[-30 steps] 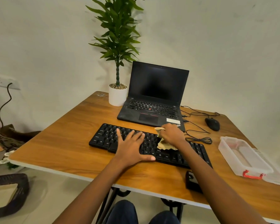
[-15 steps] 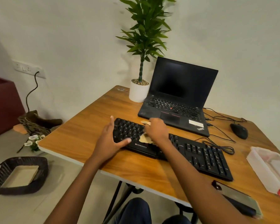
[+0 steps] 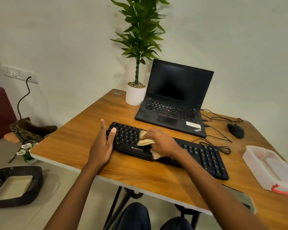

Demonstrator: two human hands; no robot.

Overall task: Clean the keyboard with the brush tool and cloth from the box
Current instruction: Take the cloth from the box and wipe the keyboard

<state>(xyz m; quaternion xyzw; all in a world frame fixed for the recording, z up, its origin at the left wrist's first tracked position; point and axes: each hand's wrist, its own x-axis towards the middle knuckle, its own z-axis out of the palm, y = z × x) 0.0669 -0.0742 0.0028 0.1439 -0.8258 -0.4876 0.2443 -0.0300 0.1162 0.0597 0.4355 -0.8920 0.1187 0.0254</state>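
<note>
Keyboard (image 3: 204, 155) lies across the middle of the counter (image 3: 140, 176), laptop (image 3: 173, 103) at its 1 o'clock, clear box (image 3: 269, 170) at its 3 o'clock, well apart; I note my left hand (image 3: 103, 146) at its 9 o'clock end, fingers straight, thumb resting on the keys; my right hand (image 3: 163, 143) grips the bunched cloth (image 3: 145, 141), pressed on the left-centre keys.

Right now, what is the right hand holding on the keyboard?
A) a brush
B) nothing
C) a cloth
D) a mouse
C: the right hand grips a beige cloth against the keyboard, while the left hand touches the keyboard's left end. The mouse lies apart, near the table's far right.
</note>
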